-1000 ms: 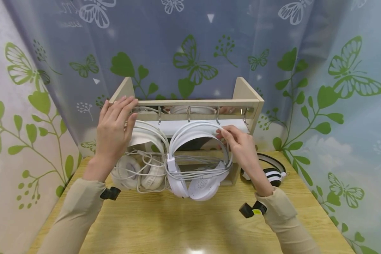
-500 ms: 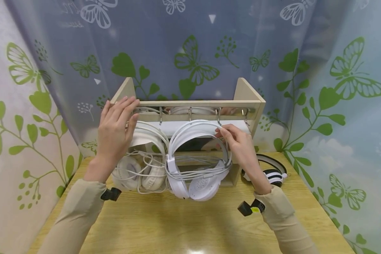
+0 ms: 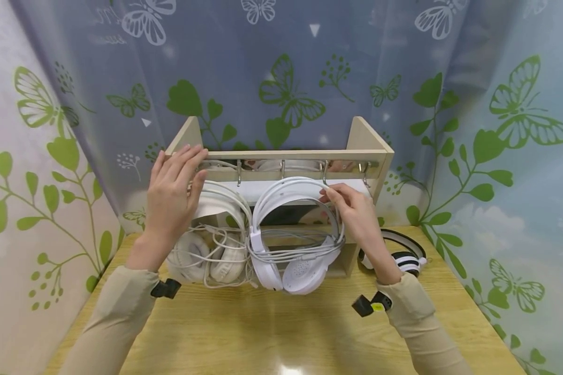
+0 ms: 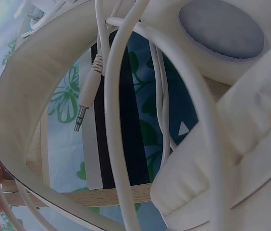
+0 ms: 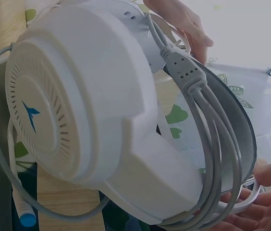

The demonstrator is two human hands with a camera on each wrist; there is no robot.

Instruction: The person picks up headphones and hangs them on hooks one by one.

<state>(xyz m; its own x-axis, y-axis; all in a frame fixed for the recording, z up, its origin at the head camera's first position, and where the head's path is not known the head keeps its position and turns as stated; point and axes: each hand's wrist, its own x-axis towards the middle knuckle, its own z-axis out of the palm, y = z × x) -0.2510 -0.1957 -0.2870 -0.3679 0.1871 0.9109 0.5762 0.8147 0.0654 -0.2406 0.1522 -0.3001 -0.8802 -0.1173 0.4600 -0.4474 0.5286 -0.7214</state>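
My right hand (image 3: 354,213) pinches the upper right of the headband on white headphones (image 3: 305,273) wound with grey cable. These headphones hang in front of the rack's middle hooks; in the right wrist view their ear cup (image 5: 73,106) shows a blue mark, and my thumb and fingers (image 5: 265,173) are at the band. My left hand (image 3: 171,195) rests with extended fingers on the top left of the wooden rack (image 3: 291,154). Beside it hang other white headphones (image 3: 230,263) with loosely tangled cable. Their plug (image 4: 86,91) dangles in the left wrist view. My hand partly covers their band.
Metal hooks (image 3: 283,167) line the rack's front bar; the rightmost hook (image 3: 366,174) carries nothing visible. Black-and-white headphones (image 3: 405,260) lie on the wooden table (image 3: 262,333) behind my right forearm. A patterned curtain (image 3: 244,67) stands close behind the rack.
Both hands keep their places on the rack and on the headband. The whole view shifts very slightly; the headphones stay almost still.
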